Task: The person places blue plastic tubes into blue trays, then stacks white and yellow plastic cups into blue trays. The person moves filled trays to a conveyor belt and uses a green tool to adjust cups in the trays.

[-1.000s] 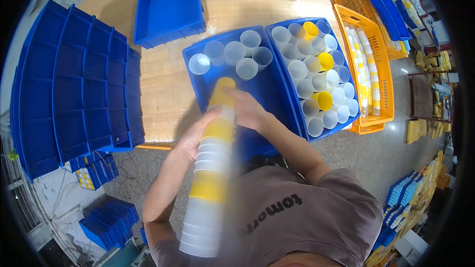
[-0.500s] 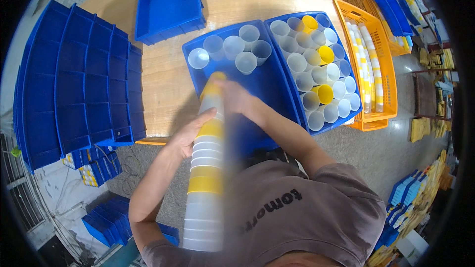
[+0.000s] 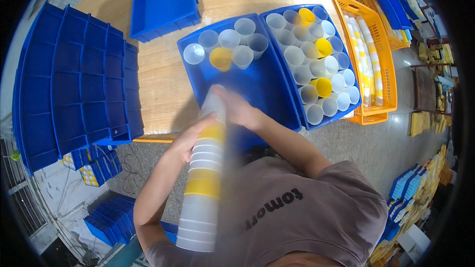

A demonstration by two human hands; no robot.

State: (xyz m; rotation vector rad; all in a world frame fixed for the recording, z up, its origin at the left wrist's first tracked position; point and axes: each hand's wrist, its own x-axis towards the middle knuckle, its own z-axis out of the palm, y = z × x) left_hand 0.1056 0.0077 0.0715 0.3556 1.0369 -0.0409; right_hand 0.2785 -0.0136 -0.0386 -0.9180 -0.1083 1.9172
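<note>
A long nested stack of frosted white and yellow plastic cups point(image 3: 202, 180) slants from my lap up over the near edge of a blue tray point(image 3: 267, 86). Around the upper part of the stack my left hand point(image 3: 188, 137) is closed. My right hand point(image 3: 239, 109), somewhat blurred, grips the frosted cup at the stack's top end point(image 3: 213, 104). Beyond it, several frosted cups point(image 3: 242, 57) and one yellow cup point(image 3: 220, 59) stand at the far end of the tray. The right side of the stack is smeared by blur.
Just right, a second blue tray point(image 3: 292, 96) is packed with upright cups. Beyond it, an orange crate point(image 3: 387, 76) holds more cup stacks. Blue bins are piled point(image 3: 84, 79) at the left, and another blue bin point(image 3: 163, 2) sits on the wooden table point(image 3: 158, 79).
A yellow cup from the stack's top end now stands in the tray, let go by my right hand. That hand is back on the stack, at a frosted cup.
</note>
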